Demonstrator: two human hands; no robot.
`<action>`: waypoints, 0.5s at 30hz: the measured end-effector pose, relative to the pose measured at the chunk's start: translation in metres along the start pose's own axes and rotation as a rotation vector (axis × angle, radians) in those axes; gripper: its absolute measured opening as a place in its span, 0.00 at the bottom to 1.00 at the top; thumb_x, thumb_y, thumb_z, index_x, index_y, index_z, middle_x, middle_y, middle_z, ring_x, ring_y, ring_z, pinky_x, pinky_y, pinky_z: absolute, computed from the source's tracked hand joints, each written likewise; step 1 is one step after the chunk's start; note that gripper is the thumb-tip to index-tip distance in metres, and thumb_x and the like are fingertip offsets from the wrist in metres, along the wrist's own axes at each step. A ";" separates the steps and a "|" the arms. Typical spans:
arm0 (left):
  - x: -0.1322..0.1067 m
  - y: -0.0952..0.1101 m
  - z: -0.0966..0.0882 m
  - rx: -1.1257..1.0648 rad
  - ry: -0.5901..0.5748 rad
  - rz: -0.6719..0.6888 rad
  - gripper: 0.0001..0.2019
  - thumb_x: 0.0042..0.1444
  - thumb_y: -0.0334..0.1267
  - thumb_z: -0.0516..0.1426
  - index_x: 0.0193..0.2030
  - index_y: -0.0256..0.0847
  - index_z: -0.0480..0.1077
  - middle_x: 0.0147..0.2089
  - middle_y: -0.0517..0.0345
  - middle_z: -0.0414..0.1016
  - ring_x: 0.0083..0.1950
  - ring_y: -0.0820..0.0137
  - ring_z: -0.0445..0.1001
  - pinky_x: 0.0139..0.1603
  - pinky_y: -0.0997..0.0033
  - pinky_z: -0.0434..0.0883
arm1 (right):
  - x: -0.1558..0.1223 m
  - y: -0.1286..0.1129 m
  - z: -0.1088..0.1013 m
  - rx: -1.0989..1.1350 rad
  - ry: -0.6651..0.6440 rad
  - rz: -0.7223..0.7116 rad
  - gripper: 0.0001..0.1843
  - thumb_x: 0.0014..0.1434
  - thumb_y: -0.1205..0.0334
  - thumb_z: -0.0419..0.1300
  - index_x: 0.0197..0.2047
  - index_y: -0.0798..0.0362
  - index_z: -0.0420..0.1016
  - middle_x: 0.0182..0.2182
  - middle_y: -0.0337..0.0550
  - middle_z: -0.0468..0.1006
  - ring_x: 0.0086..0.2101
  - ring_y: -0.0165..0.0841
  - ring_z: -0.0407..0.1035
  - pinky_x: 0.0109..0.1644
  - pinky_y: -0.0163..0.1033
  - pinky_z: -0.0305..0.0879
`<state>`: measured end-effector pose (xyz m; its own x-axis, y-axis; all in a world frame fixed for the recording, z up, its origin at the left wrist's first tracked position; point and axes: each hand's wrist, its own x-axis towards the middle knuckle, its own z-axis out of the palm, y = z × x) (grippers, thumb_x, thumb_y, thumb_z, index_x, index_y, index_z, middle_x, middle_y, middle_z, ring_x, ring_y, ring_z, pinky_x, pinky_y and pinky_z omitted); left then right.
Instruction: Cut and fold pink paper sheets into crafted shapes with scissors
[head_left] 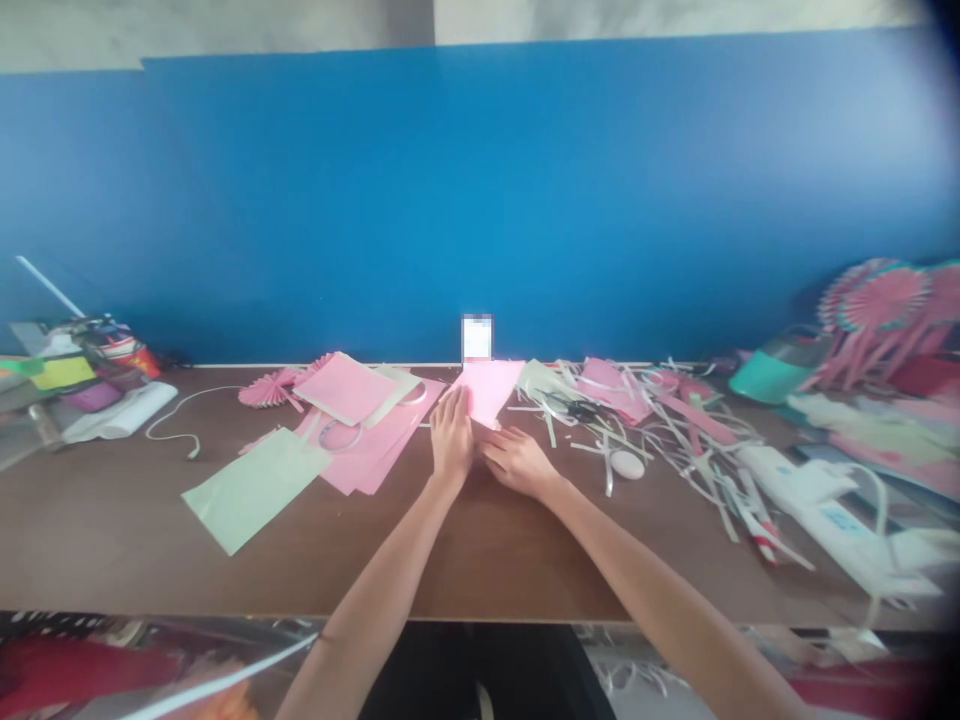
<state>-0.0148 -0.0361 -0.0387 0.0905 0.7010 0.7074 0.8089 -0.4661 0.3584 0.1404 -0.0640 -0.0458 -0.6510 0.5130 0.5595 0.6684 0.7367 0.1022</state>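
A sheet of pink paper (498,384) is between my two hands, over the middle of the table and partly hidden by my fingers. My left hand (452,438) grips its left side, fingers pointing away from me. My right hand (519,461) is closed at the paper's near edge, fingertips turned left toward the other hand. Left of my hands lie more pink sheets (375,448), a pale green sheet (251,488) and a pleated pink paper rosette (266,388). On the right are scattered white and pink paper strips (694,430).
A blue partition (480,200) backs the brown table (360,575). A bright blurred-out rectangle (477,338) stands behind the paper. A white oval object (627,464), a white power strip (810,515), a green container (776,375) and finished rosettes (877,300) are on the right.
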 end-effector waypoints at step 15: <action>-0.004 -0.008 0.003 0.202 -0.460 0.122 0.11 0.61 0.30 0.47 0.39 0.41 0.71 0.40 0.51 0.73 0.46 0.61 0.66 0.48 0.60 0.60 | -0.002 0.017 -0.005 -0.146 -0.107 0.288 0.10 0.65 0.61 0.52 0.41 0.54 0.74 0.39 0.47 0.75 0.43 0.38 0.64 0.44 0.41 0.53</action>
<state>-0.0195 -0.0337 -0.0468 0.4006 0.8340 0.3794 0.8683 -0.4777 0.1334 0.1545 -0.0550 -0.0407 -0.4570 0.7397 0.4939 0.8697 0.4879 0.0740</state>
